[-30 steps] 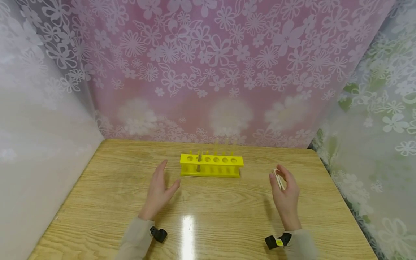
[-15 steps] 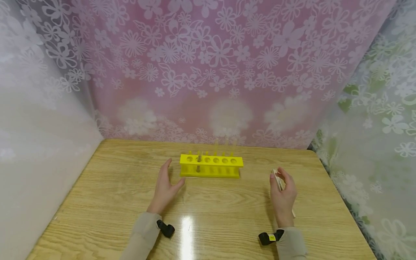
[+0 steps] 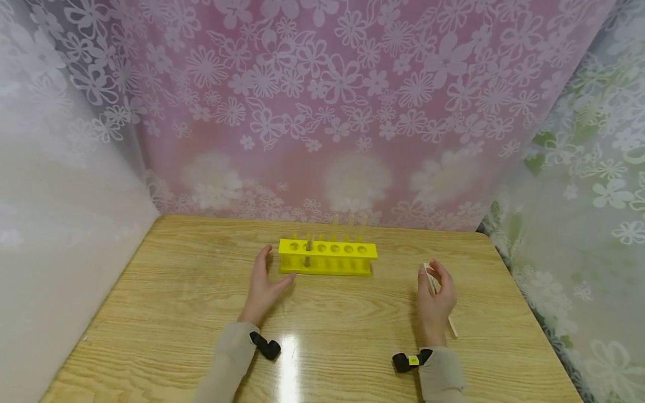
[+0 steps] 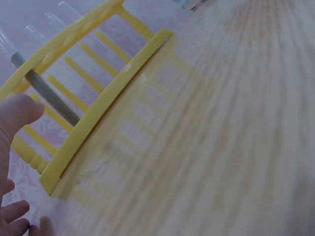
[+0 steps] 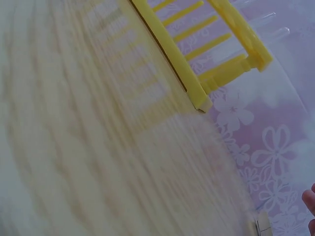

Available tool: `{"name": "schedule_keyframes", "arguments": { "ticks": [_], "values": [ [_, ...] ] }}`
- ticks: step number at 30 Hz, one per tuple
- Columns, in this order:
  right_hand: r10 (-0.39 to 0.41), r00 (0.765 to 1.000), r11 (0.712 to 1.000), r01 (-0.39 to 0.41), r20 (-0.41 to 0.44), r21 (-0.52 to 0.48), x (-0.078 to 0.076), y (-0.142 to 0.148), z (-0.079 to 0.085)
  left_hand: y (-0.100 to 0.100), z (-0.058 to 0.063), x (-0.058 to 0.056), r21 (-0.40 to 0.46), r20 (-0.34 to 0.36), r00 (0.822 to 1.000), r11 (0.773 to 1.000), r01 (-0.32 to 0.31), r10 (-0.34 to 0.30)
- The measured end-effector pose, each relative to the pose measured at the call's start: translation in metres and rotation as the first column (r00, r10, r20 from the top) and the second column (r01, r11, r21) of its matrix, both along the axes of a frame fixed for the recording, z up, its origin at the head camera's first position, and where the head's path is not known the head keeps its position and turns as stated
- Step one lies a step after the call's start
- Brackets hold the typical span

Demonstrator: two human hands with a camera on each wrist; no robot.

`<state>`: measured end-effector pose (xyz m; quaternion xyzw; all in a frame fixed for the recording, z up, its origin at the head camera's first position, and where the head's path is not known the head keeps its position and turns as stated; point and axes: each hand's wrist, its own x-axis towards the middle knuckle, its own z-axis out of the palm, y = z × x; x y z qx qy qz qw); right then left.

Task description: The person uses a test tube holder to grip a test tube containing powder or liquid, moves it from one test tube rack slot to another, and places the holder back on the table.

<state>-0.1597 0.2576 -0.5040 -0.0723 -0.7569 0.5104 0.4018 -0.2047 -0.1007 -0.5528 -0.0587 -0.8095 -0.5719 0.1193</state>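
A yellow test tube rack (image 3: 327, 267) stands at the back middle of the table. One test tube (image 4: 49, 93) with dark grey contents stands in a hole near its left end. Just left of the rack is my left hand (image 3: 262, 291), fingers and thumb spread, holding nothing; its thumb (image 4: 22, 110) shows before the rack. To the right, a wooden test tube clamp (image 3: 453, 328) lies on the table, its middle covered by my right hand (image 3: 436, 305). That hand arches over it with thumb and fingers apart. In the right wrist view, the fingers (image 5: 309, 199) look separate from the clamp's tip (image 5: 263, 223).
Several clear tubes (image 3: 350, 226) rise at the back right of the rack, rounded ends up. A flowered pink curtain (image 3: 322, 112) hangs behind the wooden table (image 3: 353, 324), with pale sheets at both sides. Glare marks the table's front.
My left hand has moved right and slightly forward, closer to the rack. The right hand has shifted a little left, baring the clamp's rear end, while the clamp stays in place.
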Motion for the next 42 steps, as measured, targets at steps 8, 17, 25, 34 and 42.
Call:
{"name": "schedule_keyframes", "arguments": {
  "ticks": [8,17,25,34,42],
  "values": [
    [-0.056,0.998,0.998,0.057,0.034,-0.022,-0.012,0.012,-0.024,0.007,-0.006,-0.009,0.000,-0.033,0.999,1.000,-0.008,0.008],
    [-0.098,0.995,0.995,0.098,0.033,-0.019,-0.018,0.012,-0.028,0.014,-0.007,-0.021,-0.019,-0.062,0.998,1.000,-0.013,0.011],
    [-0.140,0.990,0.990,0.139,0.021,0.039,-0.027,0.013,-0.032,0.022,-0.008,-0.027,-0.017,-0.060,0.998,1.000,0.024,-0.025],
    [-0.228,0.973,0.961,0.218,0.038,0.168,-0.028,0.016,-0.037,0.024,-0.005,-0.030,-0.019,-0.035,0.999,1.000,0.005,-0.005],
    [-0.261,0.958,0.954,0.236,0.120,0.187,-0.025,0.018,-0.040,0.023,-0.006,-0.035,0.009,0.052,0.997,0.999,0.051,-0.052]
  ]
}}
